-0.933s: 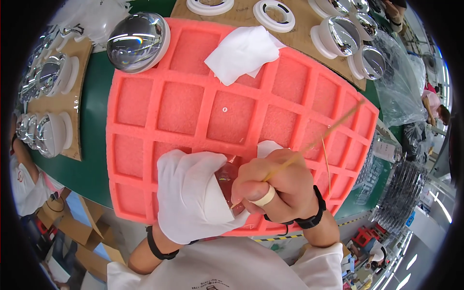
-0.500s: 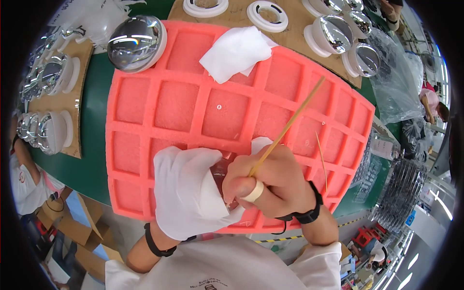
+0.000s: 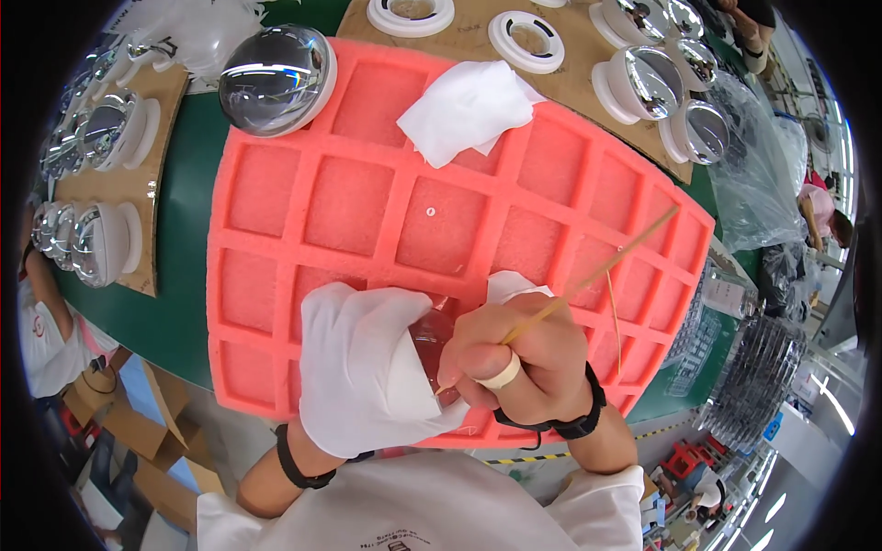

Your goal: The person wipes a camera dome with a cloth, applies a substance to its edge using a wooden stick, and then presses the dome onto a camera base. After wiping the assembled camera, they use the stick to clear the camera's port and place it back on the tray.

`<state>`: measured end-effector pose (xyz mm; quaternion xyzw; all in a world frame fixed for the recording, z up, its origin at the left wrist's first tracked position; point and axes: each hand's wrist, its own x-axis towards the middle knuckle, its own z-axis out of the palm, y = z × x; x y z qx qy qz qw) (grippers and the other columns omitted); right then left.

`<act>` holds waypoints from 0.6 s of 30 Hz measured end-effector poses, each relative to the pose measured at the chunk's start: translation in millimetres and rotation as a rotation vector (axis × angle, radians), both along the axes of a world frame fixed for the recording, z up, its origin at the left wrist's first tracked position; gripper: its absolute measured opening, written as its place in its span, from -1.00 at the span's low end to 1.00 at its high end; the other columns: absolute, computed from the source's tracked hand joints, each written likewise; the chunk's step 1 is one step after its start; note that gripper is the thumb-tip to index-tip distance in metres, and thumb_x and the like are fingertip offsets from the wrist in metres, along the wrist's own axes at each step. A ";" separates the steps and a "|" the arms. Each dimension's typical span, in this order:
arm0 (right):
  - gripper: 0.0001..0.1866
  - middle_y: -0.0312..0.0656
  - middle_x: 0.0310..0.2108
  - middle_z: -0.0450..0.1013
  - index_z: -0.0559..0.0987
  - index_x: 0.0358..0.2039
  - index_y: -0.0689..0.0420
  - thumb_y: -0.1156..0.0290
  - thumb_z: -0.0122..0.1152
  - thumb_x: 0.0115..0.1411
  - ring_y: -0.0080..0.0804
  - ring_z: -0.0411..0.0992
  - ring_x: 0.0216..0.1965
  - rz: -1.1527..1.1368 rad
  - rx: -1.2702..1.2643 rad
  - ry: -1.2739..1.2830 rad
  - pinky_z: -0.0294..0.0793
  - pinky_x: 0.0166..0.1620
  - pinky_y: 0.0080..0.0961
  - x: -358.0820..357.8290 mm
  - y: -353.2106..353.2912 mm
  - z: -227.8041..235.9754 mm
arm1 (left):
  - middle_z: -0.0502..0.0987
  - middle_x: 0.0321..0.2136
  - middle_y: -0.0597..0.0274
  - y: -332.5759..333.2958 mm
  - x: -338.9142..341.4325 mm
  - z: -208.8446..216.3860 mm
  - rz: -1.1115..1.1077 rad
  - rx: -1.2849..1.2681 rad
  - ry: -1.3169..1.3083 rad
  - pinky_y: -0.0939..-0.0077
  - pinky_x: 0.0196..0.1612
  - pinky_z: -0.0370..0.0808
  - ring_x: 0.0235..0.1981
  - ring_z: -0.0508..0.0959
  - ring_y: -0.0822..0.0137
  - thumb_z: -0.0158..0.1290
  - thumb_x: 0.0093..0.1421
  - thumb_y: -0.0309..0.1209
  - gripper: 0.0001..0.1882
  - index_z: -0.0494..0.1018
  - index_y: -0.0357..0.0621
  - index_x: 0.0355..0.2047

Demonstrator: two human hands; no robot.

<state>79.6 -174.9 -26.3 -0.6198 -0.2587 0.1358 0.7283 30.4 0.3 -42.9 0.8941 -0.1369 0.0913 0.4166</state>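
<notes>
My left hand (image 3: 367,367), in a white glove, is wrapped round a clear, glossy curved piece (image 3: 430,340), mostly hidden by both hands. A white cloth or rim (image 3: 412,390) shows beside that piece under my gloved fingers. Bare but for a pale band on one finger, my right hand (image 3: 524,354) pinches a thin wooden stick (image 3: 588,280). The stick's lower tip points into the clear piece, and its upper end slants up to the right. White cloth (image 3: 514,286) shows just behind my right hand. Beneath both hands lies a pink foam tray (image 3: 395,266) with square pockets.
A second thin stick (image 3: 613,321) and a folded white cloth (image 3: 469,108) lie on the foam. One mirrored dome (image 3: 276,81) rests at its far left corner. More domes (image 3: 648,83) and white rings (image 3: 525,41) stand on cardboard behind, with others (image 3: 101,243) at left.
The stick has tilted lower toward the right as my right hand turned and shifted slightly right and down. My left hand keeps its hold on the clear piece. The whole view has shifted slightly.
</notes>
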 end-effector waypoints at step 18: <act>-0.63 -0.27 -0.72 0.39 0.54 -0.45 0.30 0.37 -0.05 0.46 -0.61 0.32 -0.77 0.012 0.015 0.133 0.25 -0.67 -0.60 -0.3 -3.8 3.5 | 0.45 -0.31 0.23 -2.6 0.2 -5.0 -0.007 0.022 -0.094 0.24 -0.25 0.28 -0.41 0.37 0.16 0.46 -0.38 -0.27 -0.19 0.38 -0.09 -0.04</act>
